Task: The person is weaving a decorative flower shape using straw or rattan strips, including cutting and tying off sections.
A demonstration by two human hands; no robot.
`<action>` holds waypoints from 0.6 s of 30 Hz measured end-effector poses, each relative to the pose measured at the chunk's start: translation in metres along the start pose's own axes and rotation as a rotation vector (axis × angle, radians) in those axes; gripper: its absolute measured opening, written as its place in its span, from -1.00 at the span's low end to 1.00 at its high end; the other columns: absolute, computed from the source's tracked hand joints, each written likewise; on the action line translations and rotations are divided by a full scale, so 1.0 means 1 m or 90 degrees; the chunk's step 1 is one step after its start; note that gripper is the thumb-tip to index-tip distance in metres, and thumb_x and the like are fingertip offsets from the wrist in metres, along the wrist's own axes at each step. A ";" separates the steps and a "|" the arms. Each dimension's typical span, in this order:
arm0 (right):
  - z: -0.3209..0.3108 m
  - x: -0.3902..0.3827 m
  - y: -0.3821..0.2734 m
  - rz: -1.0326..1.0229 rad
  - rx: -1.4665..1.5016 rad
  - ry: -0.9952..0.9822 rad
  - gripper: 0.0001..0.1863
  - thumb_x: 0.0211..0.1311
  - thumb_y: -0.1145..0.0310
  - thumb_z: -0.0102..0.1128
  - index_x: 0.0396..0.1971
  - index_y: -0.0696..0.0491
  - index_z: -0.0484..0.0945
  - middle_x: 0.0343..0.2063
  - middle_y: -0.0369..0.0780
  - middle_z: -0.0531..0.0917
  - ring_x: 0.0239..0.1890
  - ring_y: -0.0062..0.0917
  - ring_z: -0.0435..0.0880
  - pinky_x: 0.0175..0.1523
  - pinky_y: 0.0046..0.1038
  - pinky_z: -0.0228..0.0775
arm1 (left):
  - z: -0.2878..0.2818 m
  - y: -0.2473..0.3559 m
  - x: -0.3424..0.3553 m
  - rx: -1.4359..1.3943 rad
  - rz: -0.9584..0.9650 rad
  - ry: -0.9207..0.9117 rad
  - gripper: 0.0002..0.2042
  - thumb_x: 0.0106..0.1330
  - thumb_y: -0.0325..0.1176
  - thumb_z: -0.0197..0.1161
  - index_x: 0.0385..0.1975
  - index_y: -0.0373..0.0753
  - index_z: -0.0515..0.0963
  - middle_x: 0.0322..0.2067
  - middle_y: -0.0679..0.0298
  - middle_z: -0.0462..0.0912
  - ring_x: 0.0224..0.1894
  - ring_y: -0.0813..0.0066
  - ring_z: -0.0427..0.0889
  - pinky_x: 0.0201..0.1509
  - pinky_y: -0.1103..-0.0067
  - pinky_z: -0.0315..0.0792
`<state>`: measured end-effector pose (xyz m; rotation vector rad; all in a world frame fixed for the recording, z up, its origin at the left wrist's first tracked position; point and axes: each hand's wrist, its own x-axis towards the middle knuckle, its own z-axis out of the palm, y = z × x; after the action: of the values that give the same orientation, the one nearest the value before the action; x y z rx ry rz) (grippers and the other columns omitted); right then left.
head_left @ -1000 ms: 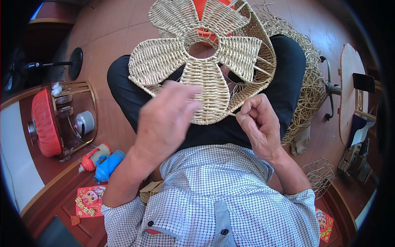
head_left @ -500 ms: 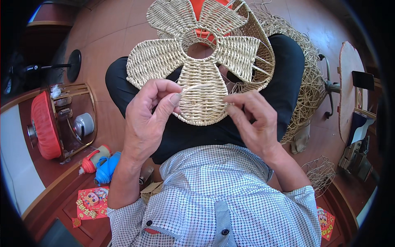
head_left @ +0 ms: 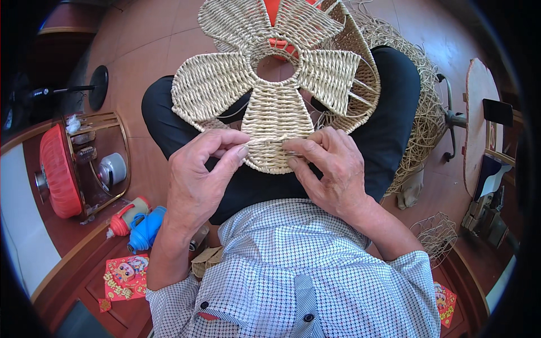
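Fingers of the left hand (head_left: 197, 170) pinch a strand (head_left: 265, 140); the right hand's (head_left: 335, 169), slightly parted, touch wicker (head_left: 276, 110). Gold lettering (head_left: 123, 293) marks a red card (head_left: 115, 268).

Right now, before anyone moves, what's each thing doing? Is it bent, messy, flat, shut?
Woven flower shape: resting across the lap, bare strands showing on its right.
Left hand: fingers bent, tips at the bottom petal's left edge.
Right hand: fingers bent, tips over that petal's right part.
Big strand heap: tangled, on the floor.
Red paper on the left: flat.
Blue bottle: can't tell if shut.
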<state>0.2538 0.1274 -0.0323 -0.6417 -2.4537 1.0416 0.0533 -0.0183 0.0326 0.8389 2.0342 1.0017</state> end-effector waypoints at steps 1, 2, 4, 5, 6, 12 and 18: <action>0.000 0.000 0.000 -0.008 -0.003 -0.002 -0.75 0.28 0.38 0.50 -0.05 -0.08 0.81 -0.30 -0.30 0.61 -0.26 -0.38 0.61 -0.10 -0.27 0.44 | 0.000 0.000 0.000 0.011 0.008 0.005 -0.82 0.51 -0.59 0.39 0.04 -0.42 0.75 -0.14 0.28 0.81 -0.19 0.64 0.75 -0.05 0.67 0.63; 0.000 -0.001 0.001 -0.007 -0.005 -0.006 -0.75 0.28 0.38 0.50 -0.05 -0.08 0.81 -0.30 -0.30 0.61 -0.26 -0.38 0.61 -0.10 -0.27 0.44 | 0.001 0.000 0.000 0.021 0.015 0.010 -0.84 0.50 -0.59 0.40 0.01 -0.42 0.75 -0.15 0.29 0.81 -0.20 0.64 0.75 -0.05 0.66 0.63; 0.000 -0.002 0.002 -0.001 0.003 -0.011 -0.76 0.27 0.38 0.50 -0.06 -0.08 0.82 -0.29 -0.30 0.62 -0.24 -0.39 0.60 -0.09 -0.28 0.44 | 0.003 -0.001 -0.001 0.041 0.017 0.029 -0.85 0.47 -0.57 0.41 -0.04 -0.39 0.75 -0.18 0.25 0.82 -0.22 0.59 0.77 -0.07 0.62 0.64; 0.000 -0.002 0.002 0.001 0.001 -0.014 -0.76 0.27 0.38 0.50 -0.06 -0.08 0.82 -0.29 -0.30 0.62 -0.24 -0.39 0.60 -0.09 -0.28 0.44 | 0.005 -0.001 -0.002 0.063 0.020 0.047 -0.87 0.44 -0.55 0.42 -0.08 -0.36 0.76 -0.22 0.21 0.83 -0.24 0.53 0.80 -0.09 0.58 0.65; 0.000 -0.002 0.003 -0.003 0.003 -0.014 -0.76 0.27 0.38 0.51 -0.06 -0.09 0.82 -0.29 -0.30 0.62 -0.25 -0.39 0.60 -0.09 -0.28 0.44 | 0.006 -0.001 -0.001 0.064 0.020 0.048 -0.87 0.44 -0.55 0.42 -0.08 -0.36 0.76 -0.22 0.21 0.83 -0.24 0.53 0.80 -0.09 0.58 0.65; -0.001 -0.004 0.004 -0.003 0.002 -0.012 -0.76 0.27 0.37 0.52 -0.07 -0.09 0.83 -0.29 -0.31 0.62 -0.26 -0.39 0.59 -0.09 -0.30 0.44 | 0.012 -0.005 0.001 0.212 0.181 0.077 -0.85 0.37 -0.58 0.45 -0.11 -0.31 0.75 -0.29 0.18 0.74 -0.30 0.32 0.77 -0.20 0.46 0.62; 0.002 -0.005 0.007 -0.011 0.001 -0.001 -0.75 0.27 0.36 0.52 -0.05 -0.09 0.83 -0.28 -0.30 0.63 -0.26 -0.39 0.59 -0.10 -0.30 0.44 | 0.014 -0.009 0.006 0.279 0.279 0.107 -0.86 0.35 -0.62 0.45 -0.14 -0.33 0.77 -0.30 0.22 0.71 -0.35 0.44 0.66 -0.24 0.51 0.54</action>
<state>0.2591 0.1281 -0.0397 -0.6172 -2.4546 1.0380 0.0593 -0.0125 0.0163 1.5263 2.3101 0.8820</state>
